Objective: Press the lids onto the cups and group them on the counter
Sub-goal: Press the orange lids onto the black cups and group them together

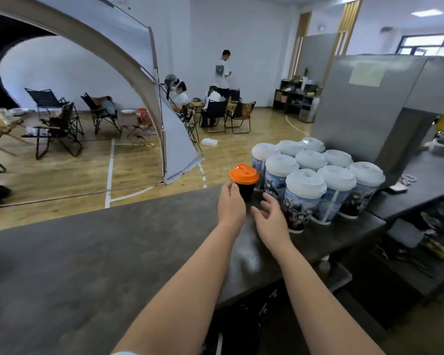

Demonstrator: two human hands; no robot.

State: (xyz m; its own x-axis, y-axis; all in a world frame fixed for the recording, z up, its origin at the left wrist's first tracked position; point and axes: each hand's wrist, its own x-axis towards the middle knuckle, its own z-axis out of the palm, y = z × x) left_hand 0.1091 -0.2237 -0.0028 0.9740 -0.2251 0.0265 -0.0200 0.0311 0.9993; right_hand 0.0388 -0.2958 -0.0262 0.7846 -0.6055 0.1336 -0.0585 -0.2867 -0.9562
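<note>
Left hand [231, 204] reaches forward across the dark counter [87, 252], back of hand up, fingers curled around the near side of a small black cup [246, 191] and gripping it. The cup stands upright on the counter, orange lid [244, 173] seated on top, sip hole visible. It sits close to the counter's far edge, with wooden floor [62, 175] showing beyond.

Right hand [268, 215] hovers just right of the black cup, fingers spread and relaxed, thumb out, holding nothing; fingertips near the closest printed cup, contact cannot be told. Both forearms bare, extended from bottom of view.

Just right of the black cup is a tight cluster of tall printed cups [303, 201], all upright with white lids [305, 183] on, roughly three rows, sides touching or nearly so. Cup contents not visible, lids cover them. The cluster fills the counter's right end up to its right edge; a grey metal box-like appliance [356, 111] stands right behind it.

Counter to the left of the hands is a wide bare dark surface. Lower shelf with blurred clutter [431, 242] sits past the right edge.

Background: grey tent [174, 139], folding chairs [54, 124], people at a table [215, 98].
</note>
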